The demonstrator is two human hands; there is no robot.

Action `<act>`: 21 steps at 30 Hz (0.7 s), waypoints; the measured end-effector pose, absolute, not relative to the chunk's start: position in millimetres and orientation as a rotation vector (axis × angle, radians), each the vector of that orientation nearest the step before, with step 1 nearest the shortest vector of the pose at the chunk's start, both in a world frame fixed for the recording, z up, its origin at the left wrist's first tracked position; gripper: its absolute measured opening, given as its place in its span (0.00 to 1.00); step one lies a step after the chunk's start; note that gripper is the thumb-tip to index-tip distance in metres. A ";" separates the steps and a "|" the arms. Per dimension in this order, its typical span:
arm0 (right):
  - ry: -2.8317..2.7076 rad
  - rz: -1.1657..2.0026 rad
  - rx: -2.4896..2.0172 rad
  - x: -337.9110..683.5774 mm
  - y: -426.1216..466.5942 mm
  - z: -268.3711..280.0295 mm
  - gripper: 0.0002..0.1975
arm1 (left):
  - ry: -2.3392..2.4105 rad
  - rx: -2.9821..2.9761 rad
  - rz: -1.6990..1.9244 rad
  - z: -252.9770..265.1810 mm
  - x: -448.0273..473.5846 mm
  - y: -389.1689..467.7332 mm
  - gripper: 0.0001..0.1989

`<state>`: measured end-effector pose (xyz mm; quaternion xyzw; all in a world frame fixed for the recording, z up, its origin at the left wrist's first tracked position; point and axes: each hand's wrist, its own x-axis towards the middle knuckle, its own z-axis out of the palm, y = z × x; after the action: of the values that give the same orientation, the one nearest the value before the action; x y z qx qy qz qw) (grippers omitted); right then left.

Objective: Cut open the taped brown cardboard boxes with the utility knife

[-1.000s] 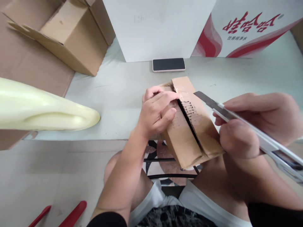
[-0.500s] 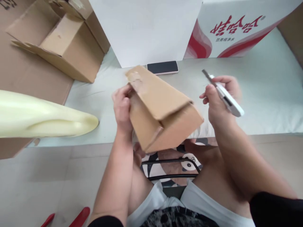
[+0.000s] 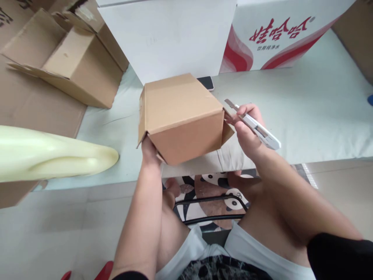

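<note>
Pale yellow-green thing: 1 point(image 3: 72, 155), smooth, cut off by the left edge, lying across the flat cardboard point(image 3: 55, 107) so that part of the sheet is hidden.
Open carton: 1 point(image 3: 90, 68), upper left, flaps spread; its inside is mostly out of my sight.
Red things: 2 point(image 3: 105, 271), down by the floor, cut off at the bottom; I can't make out what they are.
Left grip: my left hand point(image 3: 149, 149), closed on the small carton point(image 3: 183, 109) at its near left corner; the fingers are hidden under the flap.
White box: 1 plain one point(image 3: 175, 42), upright behind the small carton, its top cut off.
Small carton: 1, tilted in front of me at the bench's near edge, flaps loose at its left and right; I can't tell whether it touches the bench.
Phone: 1 point(image 3: 207, 83), its left part covered by the small carton.
Panda mat: 1 point(image 3: 210, 188), below, crossed by black bars.
Right grip: my right hand point(image 3: 247, 134), wrapped around 1 cutter point(image 3: 265, 137), blade out, close to the carton's right flap; contact is unclear.
Lettered box: 1 point(image 3: 271, 52), white with red lettering, beside the plain one.
Bench: cloth-covered point(image 3: 320, 116).
Right edge: 1 brown surface point(image 3: 355, 42) and 1 blue thing point(image 3: 370, 100), cut off.
</note>
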<state>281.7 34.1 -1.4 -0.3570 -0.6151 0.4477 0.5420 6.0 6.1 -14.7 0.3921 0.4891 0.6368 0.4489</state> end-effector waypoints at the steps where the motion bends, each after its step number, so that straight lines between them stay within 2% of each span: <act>1: -1.461 1.083 -0.818 281.5 35.1 -3.1 0.27 | 1.181 0.958 1.586 -15.2 9.2 5.7 0.30; 6: -1.532 1.154 -0.870 284.6 37.2 -5.9 0.35 | 1.070 0.975 1.646 -21.7 22.1 5.4 0.28; 17: -1.566 1.278 -1.050 287.9 33.9 -2.2 0.33 | 1.032 1.199 1.472 -40.6 5.0 3.4 0.36; 21: -1.490 1.173 -1.076 284.4 36.8 -8.1 0.35 | 1.051 1.349 1.332 -29.7 9.7 0.3 0.38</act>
<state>284.4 36.8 -8.1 -0.4375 -0.6060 0.4771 0.4623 9.7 0.3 -29.7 0.5500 0.4284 0.5429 0.4682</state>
